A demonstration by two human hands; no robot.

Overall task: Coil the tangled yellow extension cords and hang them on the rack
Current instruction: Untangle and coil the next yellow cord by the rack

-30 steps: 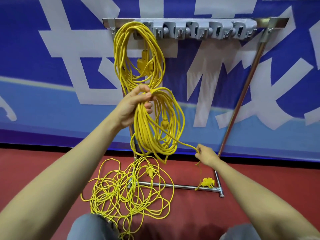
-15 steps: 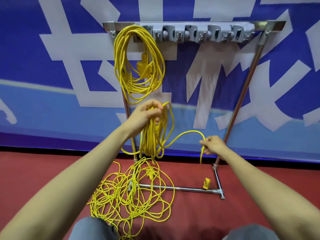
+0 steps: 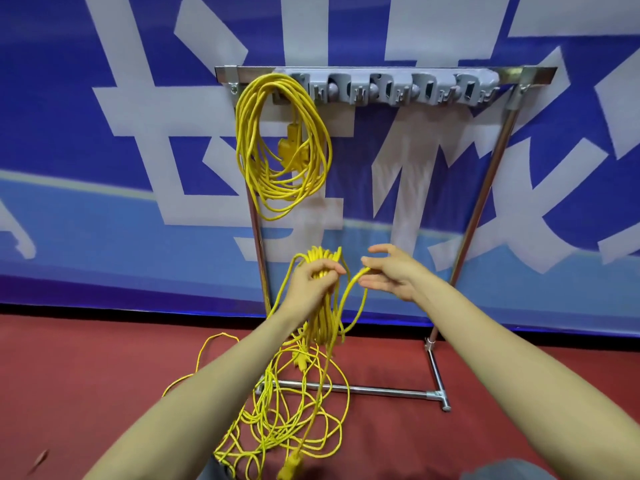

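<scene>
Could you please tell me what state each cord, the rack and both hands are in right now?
rack, upright.
grey holders, the visible ones empty.
hung coil, coiled, hanging at the rack's left end.
held coil, gathered in loops.
floor cord, tangled on the floor.
left hand, gripping the held coil.
right hand, fingers relaxed, one loop lying against them.

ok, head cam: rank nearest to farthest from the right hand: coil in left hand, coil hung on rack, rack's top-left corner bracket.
1. Held coil, in the left hand: just left of the right hand, one loop at its fingertips.
2. Hung coil: up-left, on the rack.
3. Corner bracket: farther up-left, above that coil.
</scene>
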